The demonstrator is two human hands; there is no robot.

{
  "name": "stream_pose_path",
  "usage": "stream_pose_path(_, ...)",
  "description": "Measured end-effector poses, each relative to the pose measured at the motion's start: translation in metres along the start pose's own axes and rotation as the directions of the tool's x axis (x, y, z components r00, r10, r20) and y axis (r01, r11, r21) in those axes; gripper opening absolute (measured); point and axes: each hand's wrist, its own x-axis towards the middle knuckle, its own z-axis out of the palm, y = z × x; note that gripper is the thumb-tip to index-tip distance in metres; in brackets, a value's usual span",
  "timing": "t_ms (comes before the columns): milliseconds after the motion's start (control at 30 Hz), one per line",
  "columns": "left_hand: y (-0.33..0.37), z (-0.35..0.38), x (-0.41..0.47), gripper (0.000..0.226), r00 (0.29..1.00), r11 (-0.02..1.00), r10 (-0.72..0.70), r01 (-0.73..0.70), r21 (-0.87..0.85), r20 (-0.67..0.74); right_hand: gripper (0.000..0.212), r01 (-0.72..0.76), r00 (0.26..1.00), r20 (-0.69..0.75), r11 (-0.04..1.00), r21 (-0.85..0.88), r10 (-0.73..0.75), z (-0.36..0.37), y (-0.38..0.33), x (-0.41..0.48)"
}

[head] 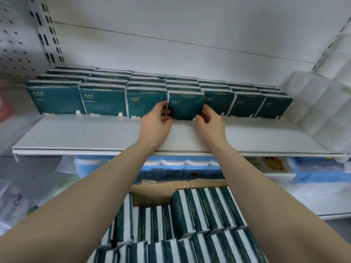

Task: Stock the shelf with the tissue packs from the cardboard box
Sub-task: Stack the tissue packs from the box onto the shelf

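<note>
Fingers (163, 106) of left hand (156, 124) and right hand (209, 124) pinch upright tissue pack (186, 104), face outward

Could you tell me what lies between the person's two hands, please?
In the head view, one dark green tissue pack stands between the left hand and the right hand, each holding one side of it.

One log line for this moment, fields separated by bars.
left hand: grips tissue pack | right hand: grips same pack | pack: upright, at front row of shelf | cardboard box: holds packs
</note>
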Motion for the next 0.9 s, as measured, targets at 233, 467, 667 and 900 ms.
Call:
stream_pose_path(233,0.011,-0.005,-0.005,0.046,0.999,1.000,-0.030,0.029,-0.007,-0.026,0.052,-0.055,0.997,-0.044,0.998,0.037,0.057,-0.011,-0.011,-0.013)
stream_pose_path(467,0.031,-0.019,-0.055,0.029,0.993,0.992,0.117,-0.116,-0.050,0.010,0.029,0.063,0.986,-0.154,0.998,-0.018,-0.065,-0.039,-0.014,-0.067)
stream_pose_path(667,0.014,-0.035,-0.122,0.023,0.973,0.987,0.152,-0.158,0.020,0.174,0.017,0.093,0.985,-0.131,0.987,-0.128,-0.110,-0.043,-0.011,-0.128)
stream_pose_path(900,-0.023,-0.036,-0.163,0.021,0.903,0.986,-0.090,0.021,0.166,0.420,0.009,0.023,0.993,0.115,0.939,-0.343,0.018,-0.008,0.023,-0.199)
